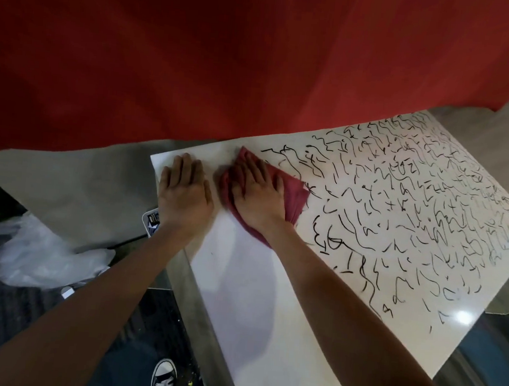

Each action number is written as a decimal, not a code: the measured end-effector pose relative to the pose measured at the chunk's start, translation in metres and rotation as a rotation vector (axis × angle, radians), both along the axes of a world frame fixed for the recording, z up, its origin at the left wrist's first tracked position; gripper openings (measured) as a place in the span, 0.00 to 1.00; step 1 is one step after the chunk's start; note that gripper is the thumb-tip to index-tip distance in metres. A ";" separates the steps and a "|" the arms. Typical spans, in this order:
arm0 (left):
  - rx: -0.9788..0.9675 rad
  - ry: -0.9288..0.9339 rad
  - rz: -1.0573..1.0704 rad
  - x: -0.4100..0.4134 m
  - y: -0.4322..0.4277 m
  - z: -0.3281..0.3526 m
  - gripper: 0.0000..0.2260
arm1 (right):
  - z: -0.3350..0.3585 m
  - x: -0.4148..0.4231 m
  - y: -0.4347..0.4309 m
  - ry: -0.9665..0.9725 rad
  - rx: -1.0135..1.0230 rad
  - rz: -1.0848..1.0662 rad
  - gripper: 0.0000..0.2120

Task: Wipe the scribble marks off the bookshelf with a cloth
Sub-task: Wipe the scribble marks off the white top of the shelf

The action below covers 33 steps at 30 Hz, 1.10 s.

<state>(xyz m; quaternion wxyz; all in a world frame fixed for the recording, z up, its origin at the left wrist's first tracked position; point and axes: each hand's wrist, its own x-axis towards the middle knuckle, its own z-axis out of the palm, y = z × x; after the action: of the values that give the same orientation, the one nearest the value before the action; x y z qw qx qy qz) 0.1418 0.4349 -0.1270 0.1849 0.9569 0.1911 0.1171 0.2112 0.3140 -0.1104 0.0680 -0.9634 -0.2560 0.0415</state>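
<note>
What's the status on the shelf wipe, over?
Hands flat: right hand on red cloth, left hand on bookshelf. Left end clean, scribbles cover the rest. Nothing in the way.

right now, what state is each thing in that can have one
white bookshelf top, left part clean, the rest scribbled
black scribble marks, unwiped across the right part
dark red cloth, crumpled under the right hand, at the marks' edge
right hand, flat, pressing the cloth
left hand, flat on the clean part, holding nothing
</note>
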 end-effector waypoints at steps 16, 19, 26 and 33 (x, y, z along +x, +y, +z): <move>-0.015 0.013 -0.007 0.001 0.001 0.005 0.27 | 0.009 0.005 0.003 0.082 0.047 -0.085 0.24; -0.009 0.060 -0.015 0.000 0.002 0.008 0.24 | 0.007 -0.011 0.001 0.084 0.054 -0.078 0.25; 0.003 0.035 -0.019 0.001 0.004 0.002 0.24 | 0.000 -0.151 -0.135 -0.099 0.026 -0.044 0.25; 0.036 0.097 -0.044 0.002 0.005 0.003 0.28 | 0.004 -0.063 -0.106 -0.082 0.002 -0.140 0.30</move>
<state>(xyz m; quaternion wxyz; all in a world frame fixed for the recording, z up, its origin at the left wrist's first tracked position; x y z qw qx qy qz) 0.1442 0.4394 -0.1245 0.1606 0.9686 0.1764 0.0701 0.1483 0.2082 -0.1067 0.0610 -0.9798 -0.1905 -0.0032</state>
